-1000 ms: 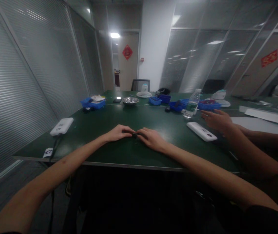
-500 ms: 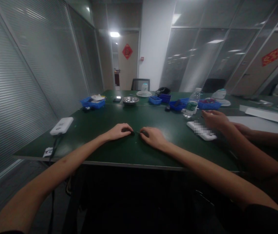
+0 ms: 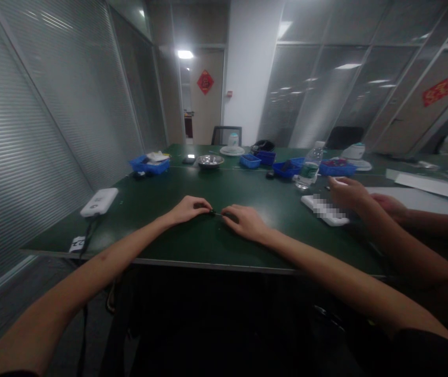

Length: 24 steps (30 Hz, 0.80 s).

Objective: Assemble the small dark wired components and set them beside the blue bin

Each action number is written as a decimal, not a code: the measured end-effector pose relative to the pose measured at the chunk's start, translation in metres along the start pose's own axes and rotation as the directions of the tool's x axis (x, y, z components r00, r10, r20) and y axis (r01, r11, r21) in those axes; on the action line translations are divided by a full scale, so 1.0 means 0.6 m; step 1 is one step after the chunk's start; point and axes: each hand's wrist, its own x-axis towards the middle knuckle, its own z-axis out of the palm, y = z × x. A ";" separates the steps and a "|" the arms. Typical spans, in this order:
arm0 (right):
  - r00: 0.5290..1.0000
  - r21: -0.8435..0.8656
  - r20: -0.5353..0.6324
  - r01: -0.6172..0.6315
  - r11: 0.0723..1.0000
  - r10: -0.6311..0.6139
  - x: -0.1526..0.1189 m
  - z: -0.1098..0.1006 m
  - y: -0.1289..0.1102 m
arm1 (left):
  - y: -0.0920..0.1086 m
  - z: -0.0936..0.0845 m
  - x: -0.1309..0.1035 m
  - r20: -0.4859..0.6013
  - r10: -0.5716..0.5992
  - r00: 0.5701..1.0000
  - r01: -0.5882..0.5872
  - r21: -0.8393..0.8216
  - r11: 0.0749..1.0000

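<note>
At the middle of the green table, my left hand pinches a small dark piece between thumb and fingertips. My right hand faces it a short way to the right, its fingers curled around a thin light rod. The rod's tip points left and reaches the dark piece, or nearly so; I cannot tell whether they touch. Most of the rod lies hidden inside my right hand. Both hands rest low, close to the tabletop.
A co-worker's hands work at the right, by a white power bank and a water bottle. A white device with a strap lies left. Farther back stand a metal bowl and several blue trays.
My left hand has shifted slightly left and up, and its fingers have closed to a narrower pinch. My right fingers have curled in more, and more of the rod shows between the hands.
</note>
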 end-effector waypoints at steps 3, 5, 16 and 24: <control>1.000 -0.007 0.011 0.019 1.000 -0.019 -0.001 -0.002 -0.002 | -0.001 0.001 -0.001 0.026 0.022 0.999 -0.021 -0.047 0.999; 1.000 -0.009 0.017 0.019 1.000 -0.019 -0.001 -0.003 -0.003 | 0.000 0.002 -0.002 0.043 0.054 0.998 -0.052 -0.042 0.998; 1.000 0.005 0.028 -0.007 1.000 0.007 0.000 -0.003 -0.001 | -0.101 -0.102 -0.014 -0.231 -0.180 0.956 0.262 0.400 0.878; 0.999 -0.042 0.031 -0.028 0.999 0.029 -0.001 -0.001 0.000 | -0.193 -0.230 -0.102 -0.671 -0.480 0.565 0.818 0.378 0.434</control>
